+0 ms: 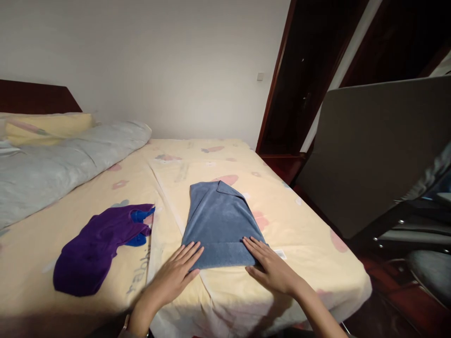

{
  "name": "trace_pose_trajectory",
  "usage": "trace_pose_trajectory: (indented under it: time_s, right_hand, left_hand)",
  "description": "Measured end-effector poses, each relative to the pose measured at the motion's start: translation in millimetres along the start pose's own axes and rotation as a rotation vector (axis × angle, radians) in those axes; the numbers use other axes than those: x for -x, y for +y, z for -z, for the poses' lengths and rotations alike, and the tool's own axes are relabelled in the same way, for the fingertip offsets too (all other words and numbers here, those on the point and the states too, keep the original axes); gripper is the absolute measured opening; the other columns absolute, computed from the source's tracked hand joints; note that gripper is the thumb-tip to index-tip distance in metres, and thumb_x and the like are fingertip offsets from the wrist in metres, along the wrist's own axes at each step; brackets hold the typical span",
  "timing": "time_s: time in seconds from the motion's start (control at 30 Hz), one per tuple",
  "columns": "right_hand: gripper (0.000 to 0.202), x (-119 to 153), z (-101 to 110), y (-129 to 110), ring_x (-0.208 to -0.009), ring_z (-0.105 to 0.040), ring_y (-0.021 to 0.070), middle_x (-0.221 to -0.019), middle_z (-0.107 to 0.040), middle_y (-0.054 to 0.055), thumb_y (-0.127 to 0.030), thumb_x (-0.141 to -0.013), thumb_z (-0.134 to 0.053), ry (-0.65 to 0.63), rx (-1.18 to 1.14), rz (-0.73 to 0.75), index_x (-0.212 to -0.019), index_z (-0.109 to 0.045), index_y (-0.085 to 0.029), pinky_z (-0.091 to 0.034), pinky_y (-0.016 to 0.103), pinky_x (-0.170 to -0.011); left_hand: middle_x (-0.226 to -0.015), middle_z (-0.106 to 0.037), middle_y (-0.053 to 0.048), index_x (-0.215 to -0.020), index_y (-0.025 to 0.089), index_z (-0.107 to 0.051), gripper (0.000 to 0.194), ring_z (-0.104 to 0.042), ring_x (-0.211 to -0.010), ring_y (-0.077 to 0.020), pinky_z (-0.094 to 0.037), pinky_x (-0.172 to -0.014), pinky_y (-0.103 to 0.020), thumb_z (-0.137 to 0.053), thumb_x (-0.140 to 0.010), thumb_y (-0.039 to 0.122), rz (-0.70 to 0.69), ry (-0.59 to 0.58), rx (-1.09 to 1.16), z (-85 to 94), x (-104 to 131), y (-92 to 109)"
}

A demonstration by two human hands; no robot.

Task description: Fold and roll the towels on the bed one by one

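A blue-grey cloth [221,216] lies on the bed, its near edge folded over into a straight band and one far corner turned down. My left hand [178,270] rests flat at the band's left end, fingers extended. At the right end, my right hand [269,265] lies with its fingers spread on the cloth. Left of my hands is a crumpled purple cloth [91,249] with bright blue parts [138,239] at its right side. A small white tag [280,254] shows just beyond my right hand.
The bed [310,234] has a yellow patterned sheet. A rolled grey quilt [70,159] and a yellow pillow [49,127] lie at the far left. A large dark panel [373,150] stands right of the bed, with a chair [430,272] near it.
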State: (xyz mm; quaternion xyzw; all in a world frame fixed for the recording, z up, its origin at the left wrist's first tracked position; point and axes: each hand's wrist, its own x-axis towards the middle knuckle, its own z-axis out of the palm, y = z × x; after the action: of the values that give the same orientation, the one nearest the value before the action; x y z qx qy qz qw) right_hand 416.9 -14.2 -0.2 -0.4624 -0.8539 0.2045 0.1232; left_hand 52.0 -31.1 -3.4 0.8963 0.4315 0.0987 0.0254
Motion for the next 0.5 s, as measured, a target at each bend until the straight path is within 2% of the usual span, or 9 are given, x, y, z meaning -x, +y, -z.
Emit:
trace_pose_trajectory:
  time_s: [0.13, 0.23, 0.3, 0.4, 0.5]
  right_hand:
    - [0.076, -0.9, -2.6, 7.1, -0.151, -0.023, 0.0267, -0.163, -0.027, 0.007, -0.023, -0.086, -0.055, 0.028, -0.037, -0.014, -0.158, -0.028, -0.02, -0.021, 0.047, -0.125]
    - [0.078, -1.5, -0.6, 9.6, -0.146, -0.033, 0.0268, -0.162, -0.031, 0.008, -0.015, -0.079, -0.054, 0.099, -0.087, -0.038, -0.155, -0.036, -0.023, -0.029, 0.044, -0.122]
    - [0.07, -1.4, 3.9, 9.4, -0.142, -0.041, 0.0263, -0.156, -0.039, 0.008, -0.013, -0.077, -0.053, 0.175, -0.133, -0.03, -0.146, -0.049, -0.024, -0.035, 0.042, -0.119]
    - [0.049, -1.4, 13.2, 9.5, -0.129, -0.054, 0.0256, -0.137, -0.056, 0.01, -0.014, -0.079, -0.052, 0.299, -0.227, -0.033, -0.127, -0.062, -0.022, -0.044, 0.04, -0.11]
    - [0.035, -4.3, 20.2, 15.0, -0.113, -0.064, 0.0256, -0.122, -0.067, 0.01, -0.026, -0.085, -0.054, 0.388, -0.404, -0.16, -0.119, -0.063, -0.021, -0.052, 0.037, -0.097]
  left_hand:
    - [-0.162, -0.034, 0.003, -0.157, 0.036, -0.025, 0.066, -0.037, -0.147, -0.0239, -0.034, -0.122, -0.044, -0.052, -0.097, 0.029, 0.073, -0.014, 0.148, 0.3, 3.0, -7.6]
    - [-0.158, -0.041, 0.006, -0.152, 0.037, -0.039, 0.076, -0.04, -0.145, -0.0219, -0.036, -0.122, -0.041, -0.055, -0.082, 0.011, 0.163, -0.013, 0.299, 1.9, 4.3, -14.6]
    - [-0.154, -0.048, 0.005, -0.144, 0.036, -0.051, 0.076, -0.046, -0.142, -0.0215, -0.038, -0.119, -0.038, -0.053, -0.075, 0.005, 0.221, 0.009, 0.407, 4.8, 4.4, -18.0]
    - [-0.145, -0.059, -0.001, -0.125, 0.029, -0.067, 0.055, -0.059, -0.129, -0.0233, -0.049, -0.107, -0.033, -0.053, -0.076, 0.008, 0.297, 0.068, 0.563, 11.6, 2.4, -19.8]
    - [-0.12, -0.074, -0.006, -0.115, 0.023, -0.07, 0.033, -0.072, -0.096, -0.0218, -0.057, -0.082, -0.028, -0.056, -0.086, 0.026, 0.385, 0.116, 0.66, 17.0, -4.3, -21.2]
